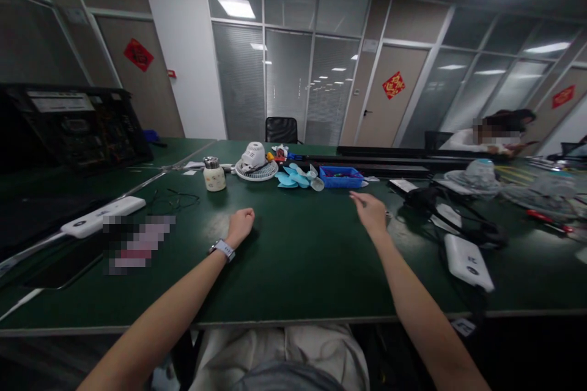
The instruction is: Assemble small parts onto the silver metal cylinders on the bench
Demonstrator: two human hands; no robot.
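My left hand (241,226), with a watch (222,249) on its wrist, rests on the green table as a closed fist; nothing shows in it. My right hand (370,212) is held over the table with thumb and forefinger pinched together; whatever is between the tips is too small to make out. Just beyond that hand lies a blue tray (340,178) with small parts inside. Left of the tray are light-blue fan blades (293,177). A white fan head (254,157) sits on its round grille (257,172), beside a cream jar (214,177) with a metal lid.
At left lie a white power strip (104,217), a dark phone-like slab (68,266) and an opened electronic chassis (77,125). To the right are a white power bank (468,261), black straps (477,226) and clear plastic bags (536,186). A person (463,139) sits at the far right.
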